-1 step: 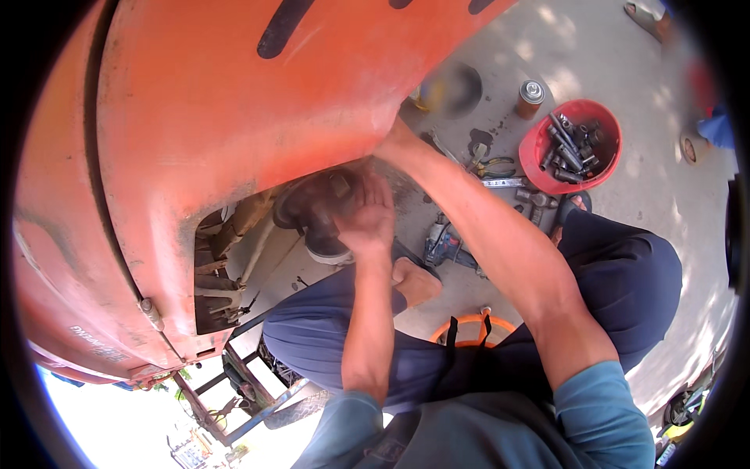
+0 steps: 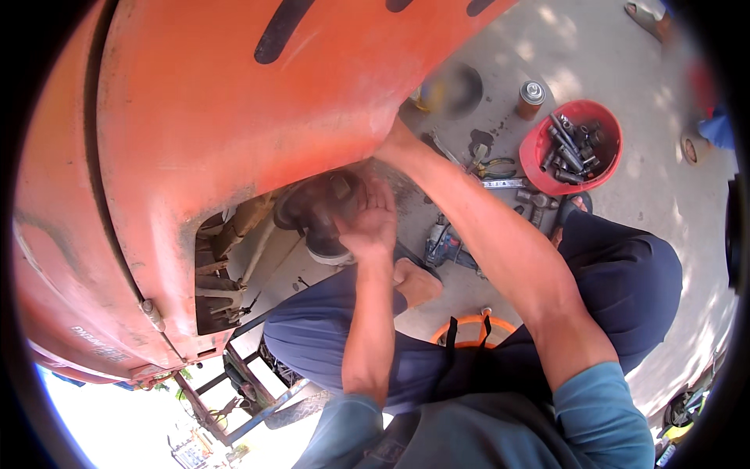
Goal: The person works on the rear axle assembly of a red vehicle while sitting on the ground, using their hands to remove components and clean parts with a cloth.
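My left hand (image 2: 371, 223) is held palm up, fingers stretched out, under the lower edge of a large orange vehicle panel (image 2: 234, 102). Close beside it is a dark brown, rounded part (image 2: 316, 215) with a pale rim at its base; what kind of part it is, I cannot tell. My right hand (image 2: 396, 142) reaches in behind the panel's edge. Only its wrist and back show, so its fingers and anything in them are hidden.
On the concrete to the right stand a red tub (image 2: 533, 148) of sockets and a spray can (image 2: 531, 98). Pliers (image 2: 496, 168), a hammer (image 2: 539, 205) and a power drill (image 2: 445, 246) lie nearer. An opening (image 2: 219, 289) in the panel shows rods inside. A person's foot (image 2: 647, 19) is at far right.
My left hand has turned slightly, and its palm and fingers show more sharply. My right arm stays in place.
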`<act>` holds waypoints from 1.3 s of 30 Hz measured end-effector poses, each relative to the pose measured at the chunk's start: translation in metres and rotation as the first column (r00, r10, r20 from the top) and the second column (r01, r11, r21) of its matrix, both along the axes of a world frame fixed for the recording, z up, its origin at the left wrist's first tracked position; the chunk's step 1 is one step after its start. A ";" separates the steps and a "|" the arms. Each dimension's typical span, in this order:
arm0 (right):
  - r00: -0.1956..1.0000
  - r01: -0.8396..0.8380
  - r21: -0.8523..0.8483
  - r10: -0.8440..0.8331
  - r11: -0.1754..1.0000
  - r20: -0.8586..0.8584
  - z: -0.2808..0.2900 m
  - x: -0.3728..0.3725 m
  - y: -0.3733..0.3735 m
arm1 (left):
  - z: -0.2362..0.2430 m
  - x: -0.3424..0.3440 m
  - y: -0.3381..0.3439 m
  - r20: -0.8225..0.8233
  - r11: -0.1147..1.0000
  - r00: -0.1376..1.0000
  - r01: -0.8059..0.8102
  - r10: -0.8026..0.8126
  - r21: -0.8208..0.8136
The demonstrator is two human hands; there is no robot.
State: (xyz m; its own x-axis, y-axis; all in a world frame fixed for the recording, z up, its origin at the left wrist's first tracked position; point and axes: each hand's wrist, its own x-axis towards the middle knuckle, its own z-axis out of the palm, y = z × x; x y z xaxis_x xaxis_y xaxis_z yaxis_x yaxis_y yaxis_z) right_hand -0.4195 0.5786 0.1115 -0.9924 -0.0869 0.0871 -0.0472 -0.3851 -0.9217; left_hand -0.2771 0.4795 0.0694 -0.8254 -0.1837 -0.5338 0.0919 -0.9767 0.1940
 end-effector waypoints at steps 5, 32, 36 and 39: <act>0.995 -0.069 -0.083 0.074 0.994 0.068 -0.038 -0.009 -0.010 | 0.010 0.020 0.014 0.115 0.939 0.979 0.195 -0.168 -0.282; 0.913 0.106 -0.014 -0.103 0.994 -0.395 0.030 0.025 -0.004 | 0.081 -0.005 0.001 0.671 0.263 0.709 0.705 -0.218 -0.659; 0.924 -0.037 0.045 0.051 0.998 -0.380 0.025 0.030 -0.015 | 0.123 0.016 0.011 0.671 -0.395 0.739 0.600 -0.058 -0.696; 0.909 -0.168 0.040 0.171 0.985 -0.381 0.030 0.031 -0.019 | 0.152 0.001 0.004 0.191 -0.671 0.980 0.174 0.048 -0.721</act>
State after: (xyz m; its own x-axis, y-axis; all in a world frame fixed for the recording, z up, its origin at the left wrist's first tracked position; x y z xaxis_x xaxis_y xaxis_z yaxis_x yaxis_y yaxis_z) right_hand -0.3888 0.5594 0.1414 -0.8541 -0.2525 0.4547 -0.3300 -0.4127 -0.8490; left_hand -0.2766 0.4833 0.2212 -0.8911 -0.3116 0.3298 -0.0613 0.8029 0.5929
